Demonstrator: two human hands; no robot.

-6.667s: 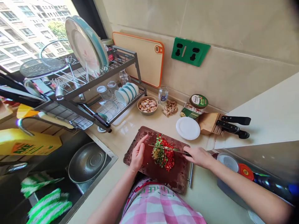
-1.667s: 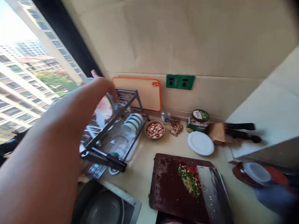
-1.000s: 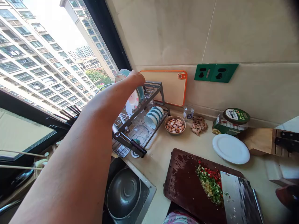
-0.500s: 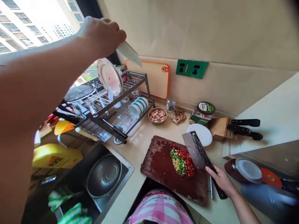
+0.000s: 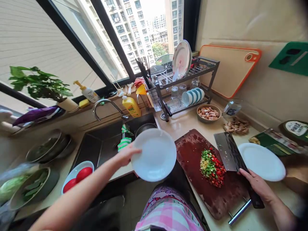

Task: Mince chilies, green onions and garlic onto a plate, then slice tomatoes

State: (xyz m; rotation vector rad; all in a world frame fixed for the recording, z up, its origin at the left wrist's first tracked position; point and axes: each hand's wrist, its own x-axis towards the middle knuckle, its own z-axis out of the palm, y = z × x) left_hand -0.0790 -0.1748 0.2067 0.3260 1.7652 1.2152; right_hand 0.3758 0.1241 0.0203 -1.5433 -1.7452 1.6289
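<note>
A white plate (image 5: 154, 154) sits at the centre of the frame, held in the air over the counter edge, just left of the board (image 5: 211, 179). The left hand (image 5: 126, 154) grips its left rim, thumb on top and fingers hidden beneath. At lower right the right hand (image 5: 256, 184) is closed around the dark handle of a cleaver (image 5: 228, 155), whose broad blade stands on edge on the board, touching the right side of a pile of chopped red and green peppers (image 5: 211, 165). A metal handle sticks out of the board's lower right end.

Right of the cleaver a second white plate (image 5: 262, 161) lies flat on the counter (image 5: 187, 120). Above it, at the right edge, is a green-lidded jar (image 5: 295, 128) on its side. Toward upper centre-right are a bowl of nuts (image 5: 209, 113), a small glass jar (image 5: 231, 108) and some ginger (image 5: 237, 125). Behind them a dish rack (image 5: 187, 83) holds small bowls, glasses and an upright plate; an orange-rimmed board (image 5: 231, 70) leans on the wall at upper right.

Left of centre is the sink (image 5: 106, 144) with its tap (image 5: 106, 106) and a yellow bottle (image 5: 131, 106). At lower left a bowl of tomatoes (image 5: 77, 176) and bowls of greens (image 5: 29, 186) stand on the counter; a potted plant (image 5: 40, 85) is at the window, upper left.
</note>
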